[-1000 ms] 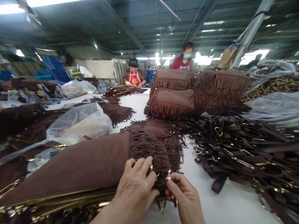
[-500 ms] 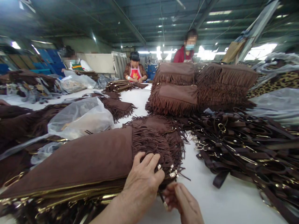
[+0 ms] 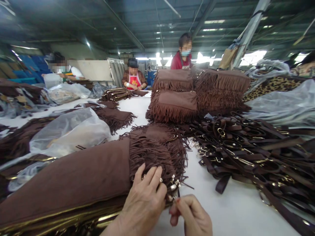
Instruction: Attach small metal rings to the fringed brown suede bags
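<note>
A stack of brown fringed bags (image 3: 93, 167) with gold zips lies in front of me, its fringe (image 3: 152, 154) to the right. My left hand (image 3: 146, 193) presses down on the top bag where the plain panel meets the fringe, fingers stretched out and a little apart. Gold metal fittings (image 3: 174, 185) stick out at the bags' near right corner, just past that hand's thumb. Right below them my right hand (image 3: 193, 211) is closed in a pinch, close to a thin dark strip. Whatever its fingertips hold is hidden.
Dark straps (image 3: 246, 154) with gold clips are heaped at right on the white table (image 3: 221, 216). Behind stand piles of fringed bags (image 3: 176, 101). Plastic bags (image 3: 71, 131) lie at left. Several people work farther back, one in a red apron (image 3: 134, 80).
The view has swung slightly to the right, so the scene sits farther left. My right hand has risen closer to the gold fittings, still pinching. My left hand stays on the bag.
</note>
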The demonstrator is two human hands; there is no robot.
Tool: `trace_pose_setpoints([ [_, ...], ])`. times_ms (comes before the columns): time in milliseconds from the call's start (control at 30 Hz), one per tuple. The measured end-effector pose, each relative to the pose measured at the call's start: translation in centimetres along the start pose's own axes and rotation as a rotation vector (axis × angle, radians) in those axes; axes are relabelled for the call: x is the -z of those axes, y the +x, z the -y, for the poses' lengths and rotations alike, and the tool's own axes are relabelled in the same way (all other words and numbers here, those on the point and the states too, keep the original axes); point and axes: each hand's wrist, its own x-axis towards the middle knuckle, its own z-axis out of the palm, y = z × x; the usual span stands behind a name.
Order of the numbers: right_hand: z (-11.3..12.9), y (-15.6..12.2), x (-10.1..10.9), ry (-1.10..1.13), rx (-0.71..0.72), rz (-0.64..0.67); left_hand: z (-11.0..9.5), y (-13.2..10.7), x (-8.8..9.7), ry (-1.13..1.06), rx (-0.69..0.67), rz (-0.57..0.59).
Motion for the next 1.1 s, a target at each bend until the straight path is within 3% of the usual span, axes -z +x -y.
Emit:
trace_pose_setpoints([
  [133, -0.1, 4.0, 1.8, -0.251, 0.214, -0.020, -0.2, -0.1, -0.5, -0.048, 0.019, -0.050],
  [233, 0.0, 6.3, 2.5, -0.420, 0.377, 0.148, 0.0, -0.1, -0.1, -0.087, 0.050, -0.041],
  [333, 0.4, 6.9, 2.6, -0.440, 0.418, 0.262, 0.0, 0.2, 0.4, -0.115, 0.072, -0.017],
  [433, 0.8, 5.9, 2.2, -0.387, 0.360, 0.193, -0.3, 0.7, 0.8, -0.117, 0.128, 0.026],
  [533, 1.2, 4.2, 1.1, -0.157, 0.126, 0.093, -0.8, 1.4, 0.6, -0.020, 0.166, 0.073],
  [667, 1.8, 2.5, 0.2, 0.161, -0.082, 0.180, -1.5, 1.6, -0.9, 0.126, 0.011, 0.028],
  [733, 1.8, 2.7, 1.0, 0.149, -0.079, 0.222, -1.7, 1.5, -1.5, 0.130, -0.027, -0.012],
  [900, 0.0, 4.7, 3.9, -0.101, 0.040, 0.019, -1.7, 1.2, -1.7, 0.077, 0.025, 0.032],
  [1100, -0.9, 5.6, 2.8, -0.111, 0.083, 0.120, -1.6, 1.7, -0.9, 0.053, 0.027, 0.107],
])
